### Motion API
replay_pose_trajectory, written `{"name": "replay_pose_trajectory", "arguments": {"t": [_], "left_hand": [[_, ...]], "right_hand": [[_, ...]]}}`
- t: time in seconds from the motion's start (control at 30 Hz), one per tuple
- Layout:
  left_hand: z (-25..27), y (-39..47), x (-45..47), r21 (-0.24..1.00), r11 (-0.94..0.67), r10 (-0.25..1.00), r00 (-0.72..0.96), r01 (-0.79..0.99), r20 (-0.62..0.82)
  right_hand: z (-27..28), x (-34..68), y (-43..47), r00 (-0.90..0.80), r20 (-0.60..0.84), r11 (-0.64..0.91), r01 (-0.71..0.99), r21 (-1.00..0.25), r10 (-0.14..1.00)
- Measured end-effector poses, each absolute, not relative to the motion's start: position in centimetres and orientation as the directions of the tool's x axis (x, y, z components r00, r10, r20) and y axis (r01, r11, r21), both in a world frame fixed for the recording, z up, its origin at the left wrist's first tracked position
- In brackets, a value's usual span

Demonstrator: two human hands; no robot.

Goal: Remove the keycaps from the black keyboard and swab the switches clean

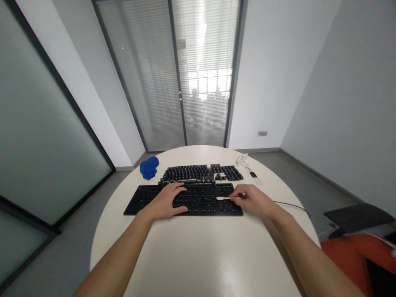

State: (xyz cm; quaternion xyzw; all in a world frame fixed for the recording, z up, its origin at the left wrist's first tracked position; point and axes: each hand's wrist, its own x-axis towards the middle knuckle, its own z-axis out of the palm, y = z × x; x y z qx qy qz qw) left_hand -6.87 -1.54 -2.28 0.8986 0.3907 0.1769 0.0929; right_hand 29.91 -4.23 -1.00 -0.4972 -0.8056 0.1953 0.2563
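A black keyboard base [198, 208] with its keycaps off lies across the round table. My left hand [165, 202] rests on its left-middle part, fingers spread and thumb apart, with nothing gripped. Pinched between the fingers of my right hand [252, 199] is a cotton swab [222, 198], its white tip pointing left over the right part of the base. I cannot tell whether the tip touches the board. Behind the base, the loose black keycaps [187, 171] stand in rows, with another group of keycaps [230, 173] to their right.
A crumpled blue cloth [149, 168] lies at the table's back left. At the back right are a crumpled white plastic bag or tissue [242, 159] and a wire keycap puller [253, 175]. A dark cable [292, 204] runs off the right side, near an orange chair [346, 258].
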Motion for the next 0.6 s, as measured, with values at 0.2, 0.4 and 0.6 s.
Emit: {"name": "replay_pose_trajectory", "arguments": {"t": [0.2,0.4,0.6], "left_hand": [[-2.31,-1.49,-6.88,0.303,-0.678,0.735,0.633,0.67,0.243],[-2.18,-1.54,-6.9,0.309,-0.675,0.737,0.633,0.67,0.237],[-2.2,-1.54,-6.86,0.285,-0.674,0.738,0.635,0.681,0.228]], "right_hand": [[-1.21,29.89,-4.23,-0.381,0.207,0.425,0.682,-0.595,0.901],[-0.88,29.74,-4.41,-0.406,0.181,0.428,0.677,-0.599,0.896],[-0.56,29.53,-4.65,-0.402,0.182,0.425,0.68,-0.597,0.897]]}}
